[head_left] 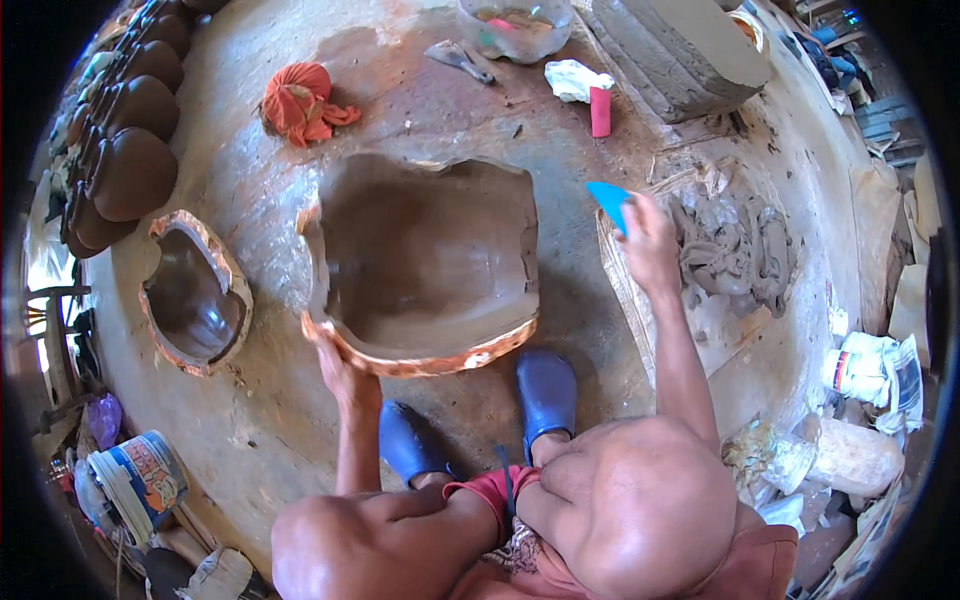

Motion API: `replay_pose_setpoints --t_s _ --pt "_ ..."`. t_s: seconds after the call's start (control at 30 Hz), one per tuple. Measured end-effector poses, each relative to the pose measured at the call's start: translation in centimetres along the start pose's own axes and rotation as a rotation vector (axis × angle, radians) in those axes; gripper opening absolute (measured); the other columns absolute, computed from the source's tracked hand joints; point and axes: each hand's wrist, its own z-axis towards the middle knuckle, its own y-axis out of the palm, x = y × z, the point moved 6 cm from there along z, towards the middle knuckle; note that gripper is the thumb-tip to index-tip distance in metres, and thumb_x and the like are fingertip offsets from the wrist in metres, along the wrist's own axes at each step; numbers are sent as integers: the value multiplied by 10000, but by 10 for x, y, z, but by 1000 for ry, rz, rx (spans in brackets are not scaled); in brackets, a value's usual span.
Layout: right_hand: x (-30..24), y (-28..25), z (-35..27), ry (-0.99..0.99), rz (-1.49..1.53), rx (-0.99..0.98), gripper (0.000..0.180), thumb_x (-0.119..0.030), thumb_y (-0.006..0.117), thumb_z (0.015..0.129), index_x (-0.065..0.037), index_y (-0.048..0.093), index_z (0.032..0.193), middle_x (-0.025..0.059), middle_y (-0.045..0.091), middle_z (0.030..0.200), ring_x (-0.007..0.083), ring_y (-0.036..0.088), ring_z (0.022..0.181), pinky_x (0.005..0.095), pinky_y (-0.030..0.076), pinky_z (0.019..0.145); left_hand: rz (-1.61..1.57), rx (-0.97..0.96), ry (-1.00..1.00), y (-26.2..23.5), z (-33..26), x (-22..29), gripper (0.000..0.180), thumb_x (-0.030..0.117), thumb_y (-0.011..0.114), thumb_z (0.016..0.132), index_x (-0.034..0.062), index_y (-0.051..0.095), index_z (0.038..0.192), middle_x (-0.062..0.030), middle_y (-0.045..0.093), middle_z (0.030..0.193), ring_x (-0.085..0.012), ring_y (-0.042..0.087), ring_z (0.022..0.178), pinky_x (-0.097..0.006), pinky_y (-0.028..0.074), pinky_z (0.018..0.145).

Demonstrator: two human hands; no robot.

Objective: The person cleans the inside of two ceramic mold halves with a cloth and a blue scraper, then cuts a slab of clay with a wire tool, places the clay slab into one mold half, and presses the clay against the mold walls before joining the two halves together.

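A large squarish mould (430,258) lined with smooth grey-brown clay lies in front of my feet, its clay edge uneven and its outer rim orange-brown. My left hand (347,372) grips the mould's near left corner, with some fingers hidden by the rim. In my right hand (650,245), held off to the right of the mould, is a thin blue scraper (607,203) pinched between the fingers. Soft clay scraps (735,250) lie heaped on a sheet just beyond that hand. A smaller clay-lined mould (195,295) rests on the floor to the left.
Dark rounded pots (135,175) line the far left. An orange cloth bundle (303,103), a clear bowl (515,28) and a big clay block (675,55) sit at the back. Buckets stand at left (140,480) and right (870,370). My blue shoes (547,390) are close to the mould.
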Motion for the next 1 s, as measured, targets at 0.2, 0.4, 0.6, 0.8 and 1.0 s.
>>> replay_pose_setpoints --t_s 0.2,0.4,0.6,0.8,1.0 --pt "-3 72 90 -145 -14 -191 317 -242 556 983 -23 672 1181 148 701 845 216 703 719 414 524 682 -64 129 -264 -17 -25 3 785 221 630 1034 142 166 1662 -170 387 1602 -284 436 1443 -423 398 1152" --pt "-22 118 113 -168 46 -623 296 -240 615 959 -22 693 1143 67 656 791 140 599 629 356 495 620 613 -48 520 53 19 119 809 107 679 980 66 211 1638 -195 396 1613 -319 440 1447 -485 436 1127" --pt "-10 117 92 -14 96 -766 241 -227 624 975 -29 688 1097 37 649 783 122 619 609 321 513 574 1265 -841 893 273 25 119 712 173 798 855 129 519 1508 -170 538 1506 -346 528 1381 -430 448 1131" --pt "-12 102 50 115 72 -515 242 -243 547 1048 -17 629 1020 96 669 732 164 675 555 336 540 497 1562 -1432 737 354 68 29 580 210 810 801 112 641 1347 -180 689 1251 -397 653 1146 -490 520 968" --pt "-8 133 -9 303 428 -298 289 -243 469 1090 23 553 1017 136 658 772 217 722 614 339 575 468 1416 -1515 617 357 87 3 423 181 813 787 79 699 1181 -162 748 1033 -370 702 1025 -490 535 893"
